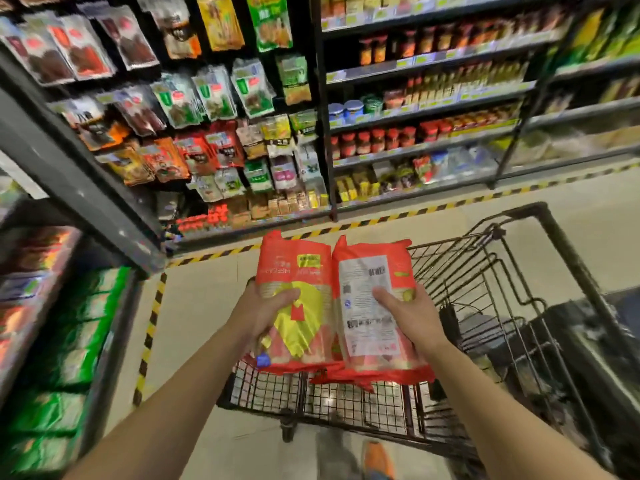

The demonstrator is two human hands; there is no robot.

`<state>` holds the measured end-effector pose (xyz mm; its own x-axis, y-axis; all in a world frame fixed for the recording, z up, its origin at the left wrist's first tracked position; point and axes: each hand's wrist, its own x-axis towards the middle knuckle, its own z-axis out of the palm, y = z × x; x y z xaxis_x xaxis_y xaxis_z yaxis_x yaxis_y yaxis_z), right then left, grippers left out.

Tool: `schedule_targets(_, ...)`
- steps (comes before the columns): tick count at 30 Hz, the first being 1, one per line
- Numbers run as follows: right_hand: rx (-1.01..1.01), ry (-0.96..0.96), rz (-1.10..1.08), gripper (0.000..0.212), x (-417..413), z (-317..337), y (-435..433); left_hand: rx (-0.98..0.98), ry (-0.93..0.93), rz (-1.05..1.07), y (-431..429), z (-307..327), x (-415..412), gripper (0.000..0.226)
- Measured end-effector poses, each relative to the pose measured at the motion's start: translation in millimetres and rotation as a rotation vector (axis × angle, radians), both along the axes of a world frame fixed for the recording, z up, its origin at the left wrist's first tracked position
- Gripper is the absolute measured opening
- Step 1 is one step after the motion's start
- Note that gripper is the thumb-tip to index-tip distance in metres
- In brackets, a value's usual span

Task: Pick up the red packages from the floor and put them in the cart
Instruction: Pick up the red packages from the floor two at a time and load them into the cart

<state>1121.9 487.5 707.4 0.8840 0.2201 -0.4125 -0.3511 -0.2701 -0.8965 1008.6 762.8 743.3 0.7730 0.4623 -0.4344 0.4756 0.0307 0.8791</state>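
I hold two red packages side by side above the near left corner of a black wire cart (pixel 353 407). The left red package (pixel 294 258) shows a yellow design, and my left hand (pixel 265 308) grips its left side with the thumb across the front. The right red package (pixel 372 330) shows a white label with a barcode, and my right hand (pixel 403 311) grips its right side, thumb on the label. Both packages stand lengthwise, their lower ends just over the cart's rim.
Shelves of hanging snack bags (pixel 207 95) and jars (pixel 377 140) line the far side behind a yellow-black floor stripe (pixel 377 221). A low display of green packs (pixel 65 358) stands at my left. An orange shoe (pixel 377 460) shows beside the cart on the tiled floor.
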Motion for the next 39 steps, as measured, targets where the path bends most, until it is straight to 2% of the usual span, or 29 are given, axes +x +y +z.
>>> schedule_targets(2,-0.009,0.013,0.001,0.059,18,-16,-5,-0.002,0.033,0.012,-7,-10,19,0.052)
schedule_targets(5,-0.053,0.042,0.009,0.062,40,-37,-14,-0.032,0.077,-0.02,-12,-32,41,0.078)
schedule_targets(9,-0.079,0.068,0.008,0.065,66,-65,-23,-0.051,0.113,-0.05,-26,-60,57,0.056)
schedule_targets(13,-0.057,0.114,0.004,0.067,83,-94,-28,-0.081,0.162,-0.058,-26,-82,70,0.069)
schedule_targets(19,-0.053,0.16,0.007,0.055,99,-134,-39,-0.082,0.255,-0.049,-32,-125,95,0.052)
schedule_targets(25,-0.086,0.195,0.004,0.054,113,-177,-49,-0.105,0.323,-0.072,-45,-180,112,0.068)
schedule_targets(29,-0.083,0.221,-0.01,0.051,116,-203,-53,-0.12,0.353,-0.053,-49,-212,121,0.087)
schedule_targets(37,-0.173,0.238,-0.017,0.061,129,-228,-55,-0.014,0.395,-0.06,-53,-236,138,0.07)
schedule_targets(39,-0.235,0.226,-0.003,0.069,130,-228,-54,0.1,0.407,-0.084,-53,-245,138,0.084)
